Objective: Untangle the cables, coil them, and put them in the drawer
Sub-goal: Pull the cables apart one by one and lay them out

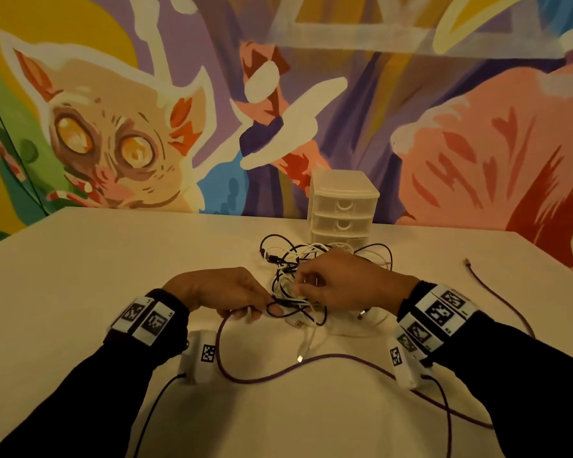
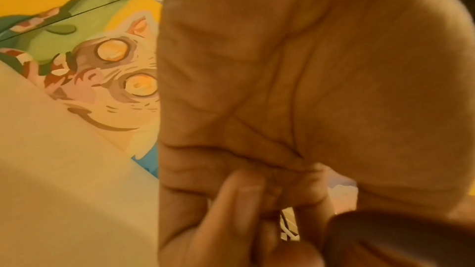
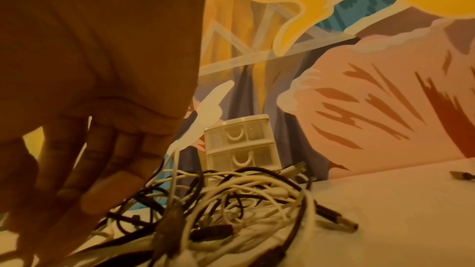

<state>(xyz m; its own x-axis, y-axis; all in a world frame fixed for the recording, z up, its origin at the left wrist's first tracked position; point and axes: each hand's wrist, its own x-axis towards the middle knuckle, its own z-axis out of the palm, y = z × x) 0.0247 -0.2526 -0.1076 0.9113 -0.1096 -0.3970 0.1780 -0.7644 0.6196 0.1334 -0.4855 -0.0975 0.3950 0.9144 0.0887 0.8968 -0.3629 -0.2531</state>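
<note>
A tangle of black and white cables (image 1: pixel 288 259) (image 3: pixel 231 200) lies mid-table before a white three-drawer unit (image 1: pixel 343 206) (image 3: pixel 239 145), whose drawers are all closed. My left hand (image 1: pixel 248 312) (image 2: pixel 272 220) sits at the tangle's near left edge, its fingers curled round a purple cable (image 1: pixel 328 357) that loops toward me and off to the right. My right hand (image 1: pixel 300 285) (image 3: pixel 77 200) is over the tangle's middle and pinches a white cable (image 3: pixel 172 170), which rises to its fingers. A white plug end (image 1: pixel 300 357) lies near the purple loop.
Another purple cable (image 1: pixel 483 282) lies loose on the right, its plug (image 3: pixel 460 176) pointing toward the wall. The pale table (image 1: pixel 113 259) ends at a painted mural wall right behind the drawer unit. Thin dark leads trail from both wrist cameras toward me.
</note>
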